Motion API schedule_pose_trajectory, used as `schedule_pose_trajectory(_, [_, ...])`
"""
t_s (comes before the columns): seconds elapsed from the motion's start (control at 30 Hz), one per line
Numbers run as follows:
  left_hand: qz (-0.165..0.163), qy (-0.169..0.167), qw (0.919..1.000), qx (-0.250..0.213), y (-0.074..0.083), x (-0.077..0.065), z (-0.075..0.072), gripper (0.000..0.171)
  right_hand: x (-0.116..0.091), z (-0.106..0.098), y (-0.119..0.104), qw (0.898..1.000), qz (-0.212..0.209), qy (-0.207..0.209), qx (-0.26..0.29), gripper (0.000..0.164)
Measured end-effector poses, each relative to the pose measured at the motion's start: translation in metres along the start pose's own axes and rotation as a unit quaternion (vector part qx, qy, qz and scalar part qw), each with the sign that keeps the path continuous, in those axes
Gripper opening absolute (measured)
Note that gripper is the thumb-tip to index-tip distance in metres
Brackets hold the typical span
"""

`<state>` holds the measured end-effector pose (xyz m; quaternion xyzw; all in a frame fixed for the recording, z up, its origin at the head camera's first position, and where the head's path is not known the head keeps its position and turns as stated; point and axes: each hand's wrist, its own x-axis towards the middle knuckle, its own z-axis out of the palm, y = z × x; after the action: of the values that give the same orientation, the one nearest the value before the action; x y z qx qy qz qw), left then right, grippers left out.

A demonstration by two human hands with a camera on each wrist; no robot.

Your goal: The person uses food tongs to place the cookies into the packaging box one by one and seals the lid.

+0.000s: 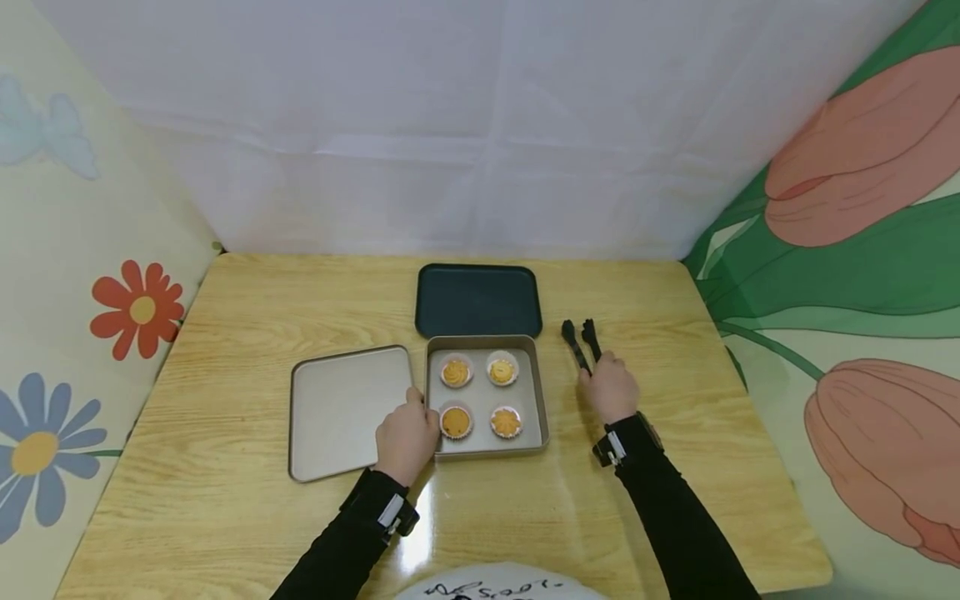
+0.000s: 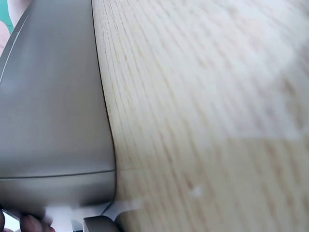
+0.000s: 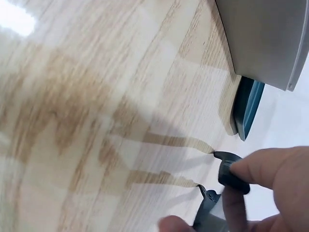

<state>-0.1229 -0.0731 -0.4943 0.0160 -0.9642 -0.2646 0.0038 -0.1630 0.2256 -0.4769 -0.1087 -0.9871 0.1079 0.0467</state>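
Note:
A square metal baking pan (image 1: 529, 400) holds several small cupcakes (image 1: 454, 422) in paper cups, spaced apart. My left hand (image 1: 407, 437) grips the pan's left wall near the front. In the left wrist view the pan's smooth outer side (image 2: 53, 106) fills the left part, with fingertips (image 2: 33, 224) at the bottom corner. To the right of the pan, my right hand (image 1: 611, 387) holds black tongs (image 1: 576, 346), their tips spread apart and pointing away from me. The right wrist view shows thumb and fingers around the tongs (image 3: 231, 176).
A flat metal tray or lid (image 1: 348, 408) lies left of the pan, beside my left hand. Behind the pan is a dark green tray (image 1: 478, 300). A white rounded object with black writing (image 1: 498, 579) shows at the near edge. White cloth (image 1: 450, 167) hangs behind the wooden table (image 1: 225, 400).

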Motion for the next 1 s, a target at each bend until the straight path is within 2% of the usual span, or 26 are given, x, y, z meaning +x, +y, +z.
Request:
schedule_pose_trajectory(0.27, [0.000,0.002,1.0000,-0.001,-0.001,0.000,0.001,0.017,-0.002,0.005,-0.003,0.999,0.017,-0.035,0.002,0.037])
schedule_pose_trajectory(0.63, [-0.004,-0.001,1.0000,0.003,-0.001,0.000,-0.002,0.018,0.000,0.007,-0.005,0.999,0.011,-0.044,0.012,0.034])
schedule_pose_trajectory(0.8, [0.000,0.001,0.9999,-0.017,-0.004,-0.002,-0.004,0.030,-0.002,0.001,-0.001,0.998,0.018,-0.061,0.020,0.042])
schedule_pose_trajectory(0.9, [-0.011,0.013,0.9992,-0.036,-0.009,-0.002,-0.006,0.034,-0.007,-0.004,0.001,0.999,0.009,-0.048,0.017,0.049])
schedule_pose_trajectory(1.0, [-0.020,0.031,0.9987,-0.035,-0.016,0.001,-0.008,0.027,-0.012,-0.011,0.001,1.000,-0.013,-0.007,0.017,0.052])
